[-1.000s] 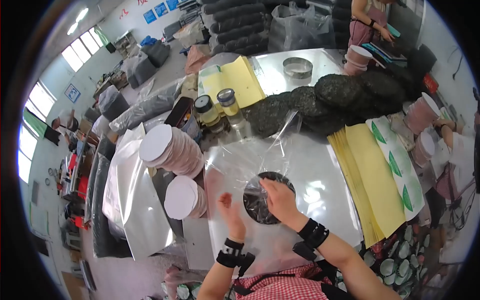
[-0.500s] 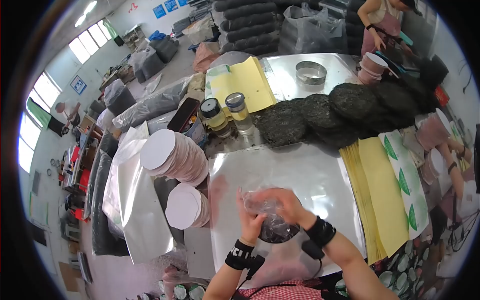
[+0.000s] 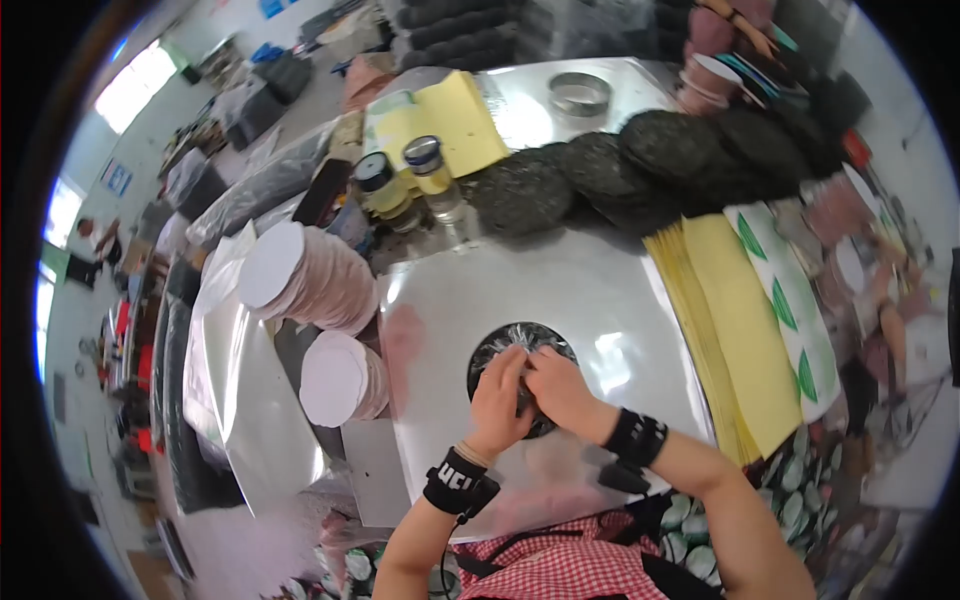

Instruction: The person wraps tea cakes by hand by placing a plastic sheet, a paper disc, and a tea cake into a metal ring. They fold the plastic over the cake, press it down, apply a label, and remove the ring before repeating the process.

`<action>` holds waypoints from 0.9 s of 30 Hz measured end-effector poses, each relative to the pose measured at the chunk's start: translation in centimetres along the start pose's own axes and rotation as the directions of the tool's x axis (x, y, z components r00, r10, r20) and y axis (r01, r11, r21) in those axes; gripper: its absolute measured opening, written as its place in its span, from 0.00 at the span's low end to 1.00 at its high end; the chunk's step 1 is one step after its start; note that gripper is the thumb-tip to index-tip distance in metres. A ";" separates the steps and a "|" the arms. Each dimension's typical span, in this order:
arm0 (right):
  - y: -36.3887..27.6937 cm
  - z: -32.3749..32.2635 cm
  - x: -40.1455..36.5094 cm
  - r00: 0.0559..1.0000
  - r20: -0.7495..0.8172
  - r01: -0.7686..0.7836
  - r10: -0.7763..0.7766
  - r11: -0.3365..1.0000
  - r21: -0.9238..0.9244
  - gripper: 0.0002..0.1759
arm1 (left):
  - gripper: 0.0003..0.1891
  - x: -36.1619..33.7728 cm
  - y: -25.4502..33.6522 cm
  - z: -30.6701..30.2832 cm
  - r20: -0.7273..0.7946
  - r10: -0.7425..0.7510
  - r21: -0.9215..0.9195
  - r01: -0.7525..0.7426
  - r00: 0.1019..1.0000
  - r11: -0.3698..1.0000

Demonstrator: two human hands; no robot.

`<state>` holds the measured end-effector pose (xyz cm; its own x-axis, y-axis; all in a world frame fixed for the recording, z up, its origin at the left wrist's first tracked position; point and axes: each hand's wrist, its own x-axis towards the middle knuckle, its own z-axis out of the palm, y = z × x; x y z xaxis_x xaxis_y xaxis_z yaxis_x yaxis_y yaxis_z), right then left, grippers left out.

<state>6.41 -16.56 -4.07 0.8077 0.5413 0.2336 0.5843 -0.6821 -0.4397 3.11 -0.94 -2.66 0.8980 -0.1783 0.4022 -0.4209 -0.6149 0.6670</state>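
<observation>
A dark round cake with crinkled clear plastic film (image 3: 520, 336) on its top lies flat on the shiny metal sheet (image 3: 640, 340) in front of me. My left hand (image 3: 497, 402) presses on its near left side, fingers bent and close together on the film. From the right my right hand (image 3: 565, 388) meets it, with its fingertips gathered on the same film near the middle. The fingers hide much of the cake and how much film is pinched. Both wrists wear black bands.
White round paper discs are stacked in a tall pile (image 3: 345, 285) and a short pile (image 3: 345, 378) at left. Two lidded jars (image 3: 432, 180) stand behind. Dark rough cakes (image 3: 640, 180) line the back; yellow paper (image 3: 745, 340) lies right. A co-worker's hand (image 3: 760, 42) shows at top right.
Both hands have come down from holding the clear film up and now press it onto the dark cake, which lies flat on the sheet. The view has tilted downward.
</observation>
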 end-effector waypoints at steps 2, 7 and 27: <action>0.2 0.0 -0.6 0.999 -0.035 -0.025 0.024 0.999 -0.035 0.09 | 0.39 0.3 -0.5 -0.2 0.333 0.077 0.227 -0.159 0.940 0.961; -0.2 -3.2 -0.9 0.997 -0.074 0.002 -0.003 1.000 -0.017 0.08 | 0.44 0.1 -0.1 0.2 0.405 -0.014 0.462 -0.191 0.914 0.866; 21.3 -16.2 -37.3 0.500 -0.818 -0.792 0.285 0.534 -0.298 0.09 | 0.47 0.6 0.0 0.0 0.517 -0.044 0.463 -0.237 0.855 0.854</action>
<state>-10.04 -59.22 -8.09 0.6344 -0.3261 0.7008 -0.3043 -0.9388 -0.1614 3.71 -1.04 -2.42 0.8523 -0.5230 -0.0100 -0.5125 -0.8387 0.1843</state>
